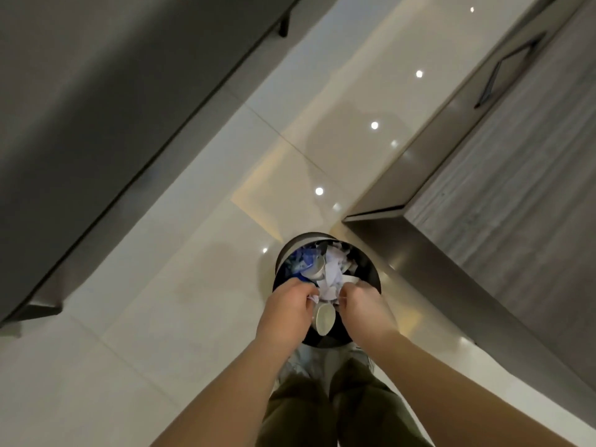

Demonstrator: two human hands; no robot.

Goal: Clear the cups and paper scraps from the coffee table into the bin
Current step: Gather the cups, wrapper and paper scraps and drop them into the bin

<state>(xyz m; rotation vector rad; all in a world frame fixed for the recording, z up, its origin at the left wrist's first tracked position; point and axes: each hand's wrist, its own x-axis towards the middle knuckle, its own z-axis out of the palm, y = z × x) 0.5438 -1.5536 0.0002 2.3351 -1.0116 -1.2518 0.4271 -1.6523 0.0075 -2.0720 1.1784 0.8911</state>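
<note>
A round black bin stands on the floor just in front of my feet. It is full of white and blue paper scraps and crushed white cups. One white cup lies against the near wall, between my hands. My left hand hovers over the bin's near left rim with its fingers curled around a small white paper scrap. Over the near right rim, my right hand is also curled, with a thin pale scrap at its fingertips. The coffee table is out of view.
Glossy pale floor tiles surround the bin. A dark cabinet or sofa base runs along the left. A wood-grain cabinet with a metal plinth stands close on the right of the bin. My legs are right behind the bin.
</note>
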